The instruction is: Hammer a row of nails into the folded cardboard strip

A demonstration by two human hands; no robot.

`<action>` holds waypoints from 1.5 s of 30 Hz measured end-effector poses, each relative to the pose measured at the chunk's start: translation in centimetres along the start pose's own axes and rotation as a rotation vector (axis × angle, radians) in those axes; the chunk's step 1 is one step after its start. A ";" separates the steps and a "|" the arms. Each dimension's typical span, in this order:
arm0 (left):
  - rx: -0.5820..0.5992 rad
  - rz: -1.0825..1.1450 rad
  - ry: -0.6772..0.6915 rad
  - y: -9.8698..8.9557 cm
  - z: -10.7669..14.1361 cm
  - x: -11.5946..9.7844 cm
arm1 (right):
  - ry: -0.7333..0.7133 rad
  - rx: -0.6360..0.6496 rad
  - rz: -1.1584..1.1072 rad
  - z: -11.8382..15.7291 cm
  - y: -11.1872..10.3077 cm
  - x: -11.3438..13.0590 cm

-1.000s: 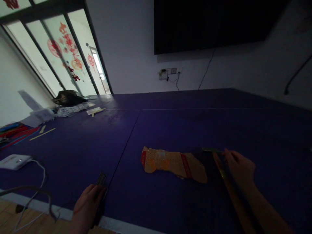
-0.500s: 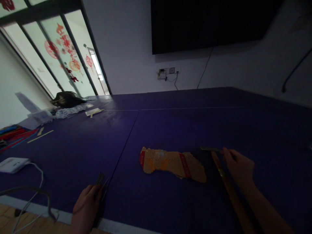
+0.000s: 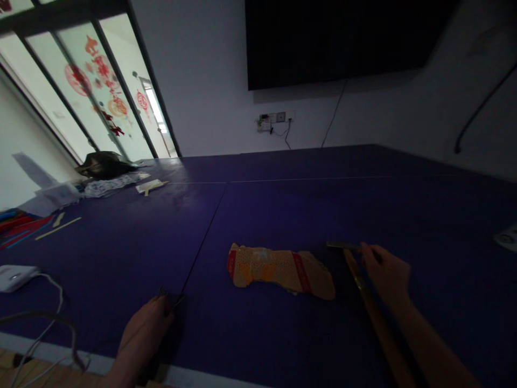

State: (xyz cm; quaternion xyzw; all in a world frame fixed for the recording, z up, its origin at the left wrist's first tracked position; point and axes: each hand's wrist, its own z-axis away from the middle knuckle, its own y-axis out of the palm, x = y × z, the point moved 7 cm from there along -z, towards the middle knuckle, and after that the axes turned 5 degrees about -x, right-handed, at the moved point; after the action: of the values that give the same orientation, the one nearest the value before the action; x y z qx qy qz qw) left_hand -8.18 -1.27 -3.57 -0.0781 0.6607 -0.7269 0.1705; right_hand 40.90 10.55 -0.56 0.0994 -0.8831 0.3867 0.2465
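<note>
My left hand [image 3: 147, 326] is low over the purple table near its front edge. Its fingers are closed on thin dark metal strips [image 3: 178, 300], mostly hidden by the hand. At the right, my right hand [image 3: 385, 269] pinches the end of a narrow flat metal tool [image 3: 339, 245], which points left. Just under that tool's tip lies the upper end of a long wooden stick with a brass-coloured band [image 3: 369, 302], running beside my forearm. Between my hands a brown perforated cardboard piece [image 3: 269, 267] with red bands lies flat, touched by neither hand.
The purple tabletop [image 3: 283, 210] has a seam running across it. At the left are a white box [image 3: 16, 277] with cables, coloured strips [image 3: 24, 229], a small white piece [image 3: 150, 186] and a dark bag [image 3: 107, 164]. A pale object [image 3: 507, 237] shows at the right edge.
My left hand has turned and moved slightly up and right, so the metal strips show less. The right hand keeps its grip on the flat tool. The whole view has shifted slightly.
</note>
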 end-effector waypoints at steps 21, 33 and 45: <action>0.067 1.172 0.631 -0.4 -5.2 -25.7 | -0.195 0.269 -0.219 0.9 2.8 2.3; 0.085 0.845 0.798 4.6 -5.1 -28.8 | -0.548 1.037 -0.416 6.9 5.8 6.7; 0.013 0.718 0.951 4.1 -3.8 -29.6 | -0.499 1.012 -0.356 7.0 6.1 6.2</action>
State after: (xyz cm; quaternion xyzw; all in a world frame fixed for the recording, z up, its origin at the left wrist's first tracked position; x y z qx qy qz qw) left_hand 18.62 12.35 -4.80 0.4855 0.6450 -0.5831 0.0913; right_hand 30.86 9.66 -5.30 0.4393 -0.5898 0.6774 0.0142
